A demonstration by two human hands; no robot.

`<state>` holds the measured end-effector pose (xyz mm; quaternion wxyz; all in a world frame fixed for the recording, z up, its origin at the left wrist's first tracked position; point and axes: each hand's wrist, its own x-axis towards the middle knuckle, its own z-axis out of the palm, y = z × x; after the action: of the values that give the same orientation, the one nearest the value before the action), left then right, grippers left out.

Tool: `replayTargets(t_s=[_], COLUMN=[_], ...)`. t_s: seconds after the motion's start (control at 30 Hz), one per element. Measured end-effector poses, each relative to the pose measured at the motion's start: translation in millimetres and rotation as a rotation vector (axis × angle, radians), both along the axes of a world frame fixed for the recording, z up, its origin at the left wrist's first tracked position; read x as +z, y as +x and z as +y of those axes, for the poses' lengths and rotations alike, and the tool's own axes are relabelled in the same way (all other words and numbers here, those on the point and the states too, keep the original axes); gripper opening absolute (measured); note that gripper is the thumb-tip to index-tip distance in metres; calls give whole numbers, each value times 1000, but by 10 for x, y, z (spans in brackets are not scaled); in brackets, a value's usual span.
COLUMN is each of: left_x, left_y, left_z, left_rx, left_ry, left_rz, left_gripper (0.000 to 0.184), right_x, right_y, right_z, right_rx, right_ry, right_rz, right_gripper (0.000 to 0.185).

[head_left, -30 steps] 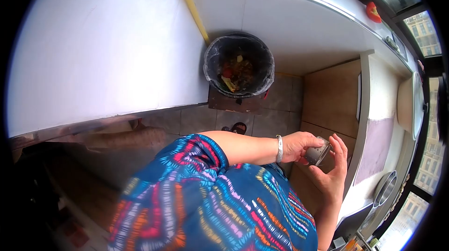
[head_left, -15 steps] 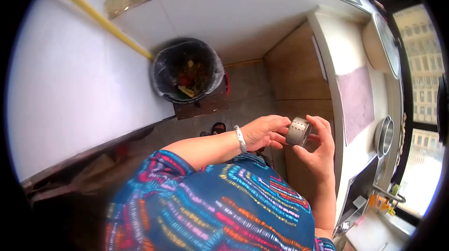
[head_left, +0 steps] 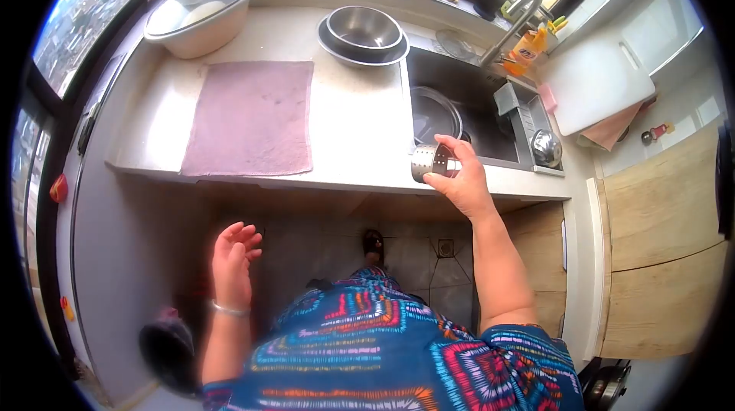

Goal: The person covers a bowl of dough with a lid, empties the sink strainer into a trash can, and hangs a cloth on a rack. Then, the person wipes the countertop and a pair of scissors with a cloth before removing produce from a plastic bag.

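A small metal sink strainer basket (head_left: 431, 163), cylindrical with rows of holes, is tipped on its side at the counter's front edge. My right hand (head_left: 465, 183) is closed on its rim, thumb below and fingers above. Just behind it lies the dark sink (head_left: 481, 124), with a round metal pan (head_left: 436, 116) inside at the left. My left hand (head_left: 234, 262), a bracelet at its wrist, hangs in front of the counter, fingers loosely bent and apart, with nothing in it.
A pink cloth (head_left: 249, 116) lies on the counter. Behind it are a lidded tub (head_left: 203, 17) and stacked metal bowls (head_left: 365, 32). The faucet (head_left: 513, 24) rises behind the sink, beside an orange bottle (head_left: 527, 51). A white cutting board (head_left: 593, 86) is at the right.
My view has turned from the bin to the counter and sink. My left hand has come away from the strainer basket, which my right hand now holds alone near the sink.
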<state>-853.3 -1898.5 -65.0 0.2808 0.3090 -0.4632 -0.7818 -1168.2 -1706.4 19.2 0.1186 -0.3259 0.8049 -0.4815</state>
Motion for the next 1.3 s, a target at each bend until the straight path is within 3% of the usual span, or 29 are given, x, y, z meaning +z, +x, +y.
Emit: replayTargets(t_s=[0.07,0.13,0.27,0.3,0.33,0.4,0.43,0.63,0.87,0.93,0.97,1.03,1.07,1.1,1.2,1.3], left_x=[-104,-262,-485,-508,-502,-525,-479,-595,-705,-665,-600,-495,-539,-537,-544,-497], left_y=[-560,-900,-1698,-1838,-2011,-2238,-2291,-2206,-2174,-2131,-2186,-2293,-2256,-2265,-2270,-2286], left_z=[-73,-235,-770,-894,-890,-837,-833,-895,-933,-897,-852,-797,-818,-812,-805,-806], left_rx=[95,111,195,142,128,53,15,22,31,38,50,26,24,29,71,73], left_ry=[-240,-530,-1166,-1177,-1182,-1249,-1164,-1242,-1292,-1318,-1260,-1127,-1130,-1110,-1151,-1142], left_rz=[-113,-164,-831,-1016,-1025,-1624,-1685,-1661,-1630,-1610,-1600,-1680,-1672,-1676,-1639,-1625], left_gripper=[42,44,47,50,50,54,55,54,55,54,55,59,60,60,59,59], right_x=[-263,-584,-893,-1090,-1231,-1569,-1823,-2495,-2791,-2969,-2759,-3359,-3365,-3055,-2857,-1938], right_y=[-824,-1586,-2677,-2934,-3105,-3394,-3548,-3895,-3966,-3998,-3920,-4252,-4310,-4219,-4382,-3863], right_z=[358,664,842,887,886,864,853,829,826,882,781,1095,1122,995,921,355], right_rx=[-139,-270,-539,-560,-566,-572,-541,-536,-524,-524,-560,-477,-479,-537,-511,-440], right_ry=[-19,-122,31,75,79,173,227,544,558,458,446,475,447,399,184,115], right_rz=[123,-41,-213,-252,-267,-381,-328,-391,-376,-430,-498,-526,-559,-621,-606,-440], right_gripper=[58,61,64,65,65,66,66,67,71,72,69,66,62,58,46,38])
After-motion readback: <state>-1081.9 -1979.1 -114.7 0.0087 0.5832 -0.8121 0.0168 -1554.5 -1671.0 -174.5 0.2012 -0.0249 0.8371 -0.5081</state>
